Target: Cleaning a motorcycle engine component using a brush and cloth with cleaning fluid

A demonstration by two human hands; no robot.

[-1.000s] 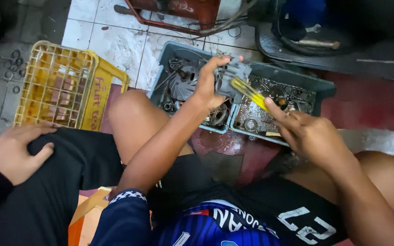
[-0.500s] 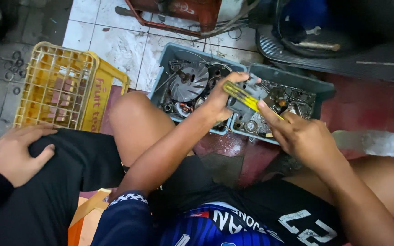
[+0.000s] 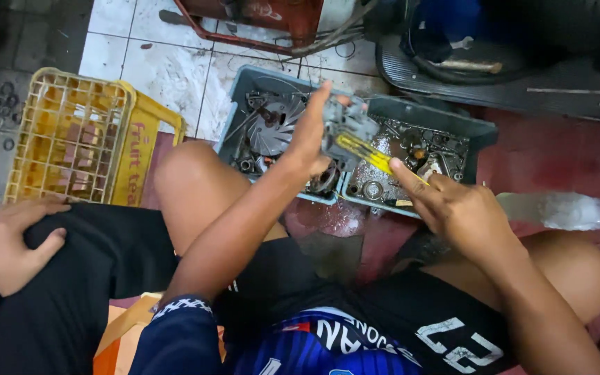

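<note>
Tiled floor, white and stained, giving way to dark red ground near the bottom right, seen from above by someone seated with bare knees apart. Left hand (image 3: 310, 139) raised over the floor, fingers wrapped around a small grey metal part (image 3: 347, 128), gripping it firmly at its left side. Right hand (image 3: 456, 212) closed around a yellow-handled screwdriver (image 3: 366, 153), index finger stretched along the shaft, tip pressed against the grey part. Both held directly above two grey-blue plastic trays. Left tray (image 3: 241, 111) holding a round finned metal disc (image 3: 276, 125) among oily engine bits. Right tray (image 3: 477, 128) just beside it, touching edge to edge, filled with small greasy nuts, rings and washers. Yellow plastic crate (image 3: 116, 132) to the far left, tipped on its side on the tiles, well apart from the trays. Clear plastic bottle (image 3: 564, 208) with a blue cap lying flat on the red ground at the right. Red metal frame (image 3: 244, 21) and a dark vehicle footboard (image 3: 453, 83) along the top edge. Another person's hand (image 3: 8, 243) resting flat on a black-clad knee at the lower left, apart from the work. Dark blue patterned jersey and black shorts at the bottom of the view.
</note>
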